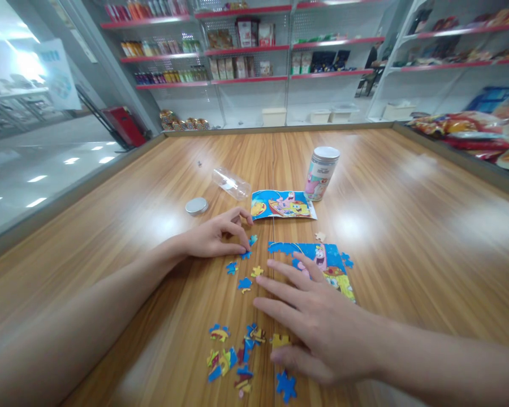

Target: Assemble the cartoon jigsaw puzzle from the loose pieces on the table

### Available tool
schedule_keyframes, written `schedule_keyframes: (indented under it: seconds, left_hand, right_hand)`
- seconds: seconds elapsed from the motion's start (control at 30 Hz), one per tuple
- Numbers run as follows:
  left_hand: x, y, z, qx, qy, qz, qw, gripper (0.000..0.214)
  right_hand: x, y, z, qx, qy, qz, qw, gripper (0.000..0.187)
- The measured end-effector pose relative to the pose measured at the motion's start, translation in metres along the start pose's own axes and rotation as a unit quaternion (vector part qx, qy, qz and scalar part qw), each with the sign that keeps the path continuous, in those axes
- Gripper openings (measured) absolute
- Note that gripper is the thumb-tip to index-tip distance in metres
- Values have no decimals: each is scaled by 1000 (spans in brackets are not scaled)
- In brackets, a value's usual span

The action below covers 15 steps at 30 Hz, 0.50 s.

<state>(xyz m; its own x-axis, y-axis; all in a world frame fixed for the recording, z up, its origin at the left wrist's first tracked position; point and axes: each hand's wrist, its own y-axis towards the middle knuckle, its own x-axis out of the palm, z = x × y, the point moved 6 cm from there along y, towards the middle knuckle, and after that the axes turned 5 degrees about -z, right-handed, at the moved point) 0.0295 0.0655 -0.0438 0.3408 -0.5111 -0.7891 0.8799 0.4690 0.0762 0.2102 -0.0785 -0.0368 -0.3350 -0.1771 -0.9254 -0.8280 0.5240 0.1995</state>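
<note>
My left hand (218,234) pinches a small blue puzzle piece (246,255) at the tabletop, thumb and index finger together. Fingers spread, my right hand (318,314) reaches over the lower left of a partly joined cartoon puzzle (328,257) and hides some of it. Near its thumb lies a yellow puzzle piece (280,340), with a blue star-shaped piece (286,386) below. Between the hands are loose pieces, including a yellow one (257,272) and a blue one (245,284). Several more pieces (223,362) lie closer to me. The picture card (284,204) rests beyond the puzzle.
A printed can (321,174) stands behind the card's right end. To the left, a clear plastic tube (232,183) lies on its side near a round metal lid (196,206). Raised edging (280,130) borders the wooden table; stocked shelves (246,51) stand beyond.
</note>
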Motion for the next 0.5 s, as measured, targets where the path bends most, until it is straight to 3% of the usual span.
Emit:
schedule_keyframes:
  seconds: [0.1,0.27,0.4,0.5]
  left_hand:
    - [-5,-2,0,-7,-10,-35,999,13]
    - [-5,-6,3,-11,1,-123,992,36]
    - [0,-4,6,-31,25,-107,993,23]
    - [7,1,8,-57,51,-58,995,23]
  right_hand:
    - [0,-1,-2,-28,15,-4,999,48]
    - [-4,-1,-4,-44,25,18,999,34]
    - [-6,0,4,18,17,66,998,29]
    - [-4,0,7,37,16,76,996,30]
